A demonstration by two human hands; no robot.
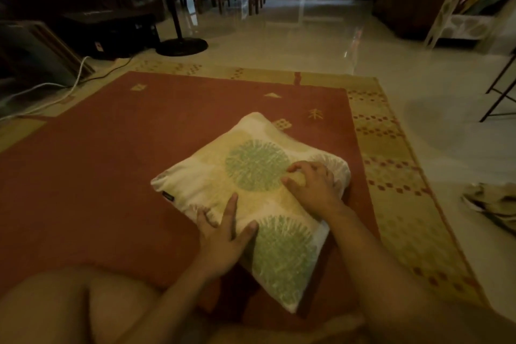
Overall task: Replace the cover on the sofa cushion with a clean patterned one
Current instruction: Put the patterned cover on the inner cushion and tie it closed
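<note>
cream cushion (251, 176) – green-yellow circles, rust rug (139, 162)

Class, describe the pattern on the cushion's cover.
Head view: cushion cover is cream with large green and yellow round motifs.

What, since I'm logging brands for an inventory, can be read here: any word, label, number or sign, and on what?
No text here can be read.
Dark tag on the edge of the cushion: too small and blurred to read.
Pale label on the black box: blurred, unreadable.

The left grip (223, 234), right grip (315, 190), forearms (377, 260) and one knee (55, 304) are bare.
</note>
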